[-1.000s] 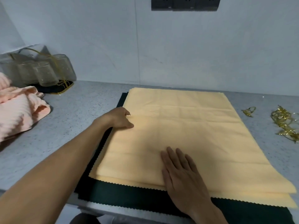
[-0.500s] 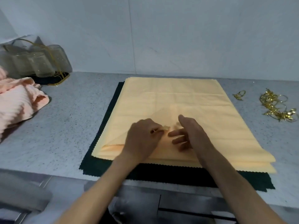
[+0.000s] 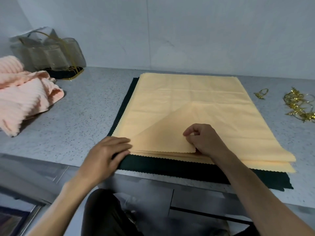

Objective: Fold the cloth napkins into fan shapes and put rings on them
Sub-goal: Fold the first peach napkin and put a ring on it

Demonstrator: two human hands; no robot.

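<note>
Right hand pinches top napkin corner at 6 o'clock to fold; left hand, flat, anchors stack.

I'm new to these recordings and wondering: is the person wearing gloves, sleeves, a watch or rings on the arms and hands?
No. Both forearms are bare for as far as the picture shows them, with no sleeve in view. The left hand and the right hand have no gloves, and no watch, bracelet or finger ring can be seen. The picture is slightly blurred, so very small details cannot be told.
</note>
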